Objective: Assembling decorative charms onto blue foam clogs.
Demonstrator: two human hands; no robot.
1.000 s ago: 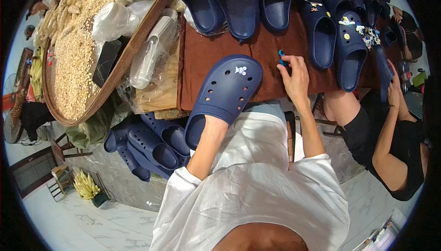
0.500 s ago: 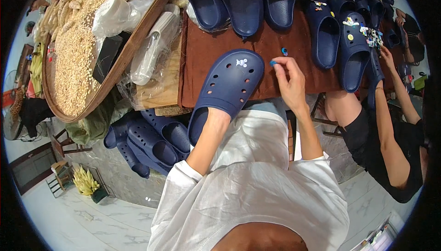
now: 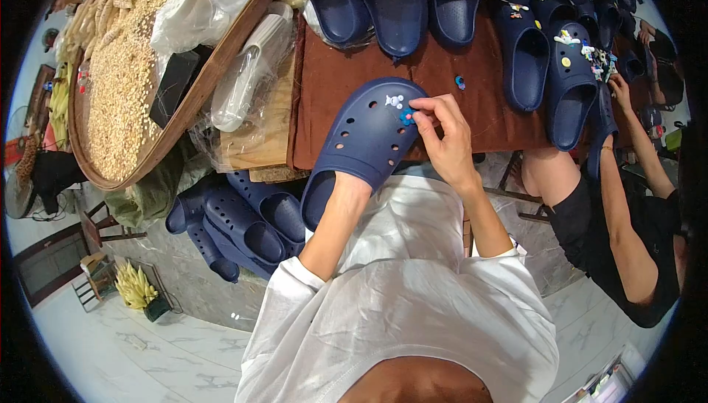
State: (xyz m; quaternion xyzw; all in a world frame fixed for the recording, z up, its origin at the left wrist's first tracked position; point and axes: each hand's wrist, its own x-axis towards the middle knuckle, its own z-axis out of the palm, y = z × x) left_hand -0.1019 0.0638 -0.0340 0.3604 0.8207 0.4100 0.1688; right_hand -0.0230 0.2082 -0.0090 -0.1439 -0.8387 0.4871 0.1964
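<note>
A navy clog (image 3: 365,134) with round holes is held up over the table's front edge. My left hand (image 3: 354,188) is pushed inside it through the heel opening, so its fingers are hidden. Between thumb and forefinger, my right hand (image 3: 448,137) pinches a small blue charm (image 3: 406,117) against the right side of the clog's top. A white figure-shaped charm (image 3: 394,101) sits on the toe just beyond it. Another small blue charm (image 3: 460,82) lies on the brown cloth (image 3: 354,71) past my right hand.
Several navy clogs (image 3: 391,12) line the far side, and a charm-decorated clog (image 3: 573,93) stands at right. Beside it are another person's hand (image 3: 619,92) and arms. A grain-filled tray (image 3: 214,78) stands left. More clogs (image 3: 240,222) lie below the table.
My right hand has moved left from over the cloth onto the clog, bringing the blue charm against its top. The clog stays nearly in place.
</note>
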